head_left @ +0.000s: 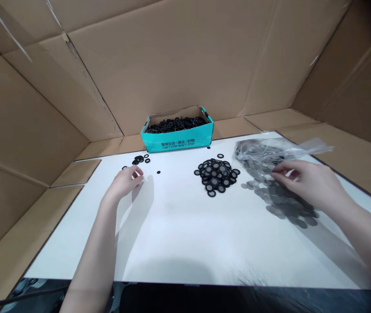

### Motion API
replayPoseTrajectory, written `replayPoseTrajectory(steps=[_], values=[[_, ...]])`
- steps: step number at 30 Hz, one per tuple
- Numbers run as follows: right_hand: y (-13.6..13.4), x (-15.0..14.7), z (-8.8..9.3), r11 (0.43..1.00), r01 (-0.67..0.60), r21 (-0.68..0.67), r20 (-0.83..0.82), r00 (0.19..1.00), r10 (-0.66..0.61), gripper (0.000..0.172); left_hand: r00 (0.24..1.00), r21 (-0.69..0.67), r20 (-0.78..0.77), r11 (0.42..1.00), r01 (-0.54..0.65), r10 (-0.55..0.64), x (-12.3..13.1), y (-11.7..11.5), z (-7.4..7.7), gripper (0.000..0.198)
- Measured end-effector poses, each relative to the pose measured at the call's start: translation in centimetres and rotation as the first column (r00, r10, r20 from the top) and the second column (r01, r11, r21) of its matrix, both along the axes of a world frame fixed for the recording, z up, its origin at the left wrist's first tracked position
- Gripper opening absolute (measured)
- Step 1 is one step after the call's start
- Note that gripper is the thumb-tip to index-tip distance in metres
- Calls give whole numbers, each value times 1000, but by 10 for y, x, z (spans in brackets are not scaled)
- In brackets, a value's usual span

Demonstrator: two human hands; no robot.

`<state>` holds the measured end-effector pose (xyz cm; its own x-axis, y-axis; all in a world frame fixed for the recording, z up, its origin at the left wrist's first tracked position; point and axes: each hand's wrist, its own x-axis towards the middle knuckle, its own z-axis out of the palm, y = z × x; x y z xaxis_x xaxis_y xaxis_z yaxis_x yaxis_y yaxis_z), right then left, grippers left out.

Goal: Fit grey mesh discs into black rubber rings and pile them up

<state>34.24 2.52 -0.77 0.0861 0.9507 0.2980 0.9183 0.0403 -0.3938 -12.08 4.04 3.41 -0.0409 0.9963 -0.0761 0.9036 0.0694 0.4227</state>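
My left hand [125,181] rests on the white tabletop [178,226] with its fingers curled together, just below a few loose black rubber rings [140,159]. What its fingertips hold is too small to see. My right hand [305,180] lies over a spread of grey mesh discs [283,204], fingers bent and pinching at the discs near the clear plastic bag [263,154]. Between the hands lies a pile of black rings fitted with grey discs [217,173].
A teal cardboard box [178,140] full of black rings stands at the back of the table. Brown cardboard walls [185,61] enclose the table on the left, back and right. A dark edge runs along the table's front.
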Motion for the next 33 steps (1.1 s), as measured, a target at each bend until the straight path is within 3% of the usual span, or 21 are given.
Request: replayPoseTrajectory(steps=[4,8,12,17,21,26,33], values=[[-15,-32,24,982,-67,178,-168,981,97,18,956,200,285,980,17,-75,25,0,-4,34],[-26,-82,39,957,-188,222,-408,873,266,24,846,287,483,954,90,-226,61,-6,-12,31],[-28,-132,37,885,-427,184,-520,722,456,16,752,252,599,956,151,-276,87,-16,-22,21],[-25,-172,19,803,-567,181,-584,595,552,10,650,197,717,968,157,-252,102,-24,-34,18],[-24,-178,1,819,-540,193,-582,609,539,12,527,126,826,977,173,-200,109,-28,-44,26],[-25,-168,-16,848,-490,202,-535,670,515,11,495,50,858,981,188,-138,115,-26,-52,26],[-27,-165,-18,820,-506,266,-445,690,571,12,449,32,884,975,219,-130,115,-27,-56,31]])
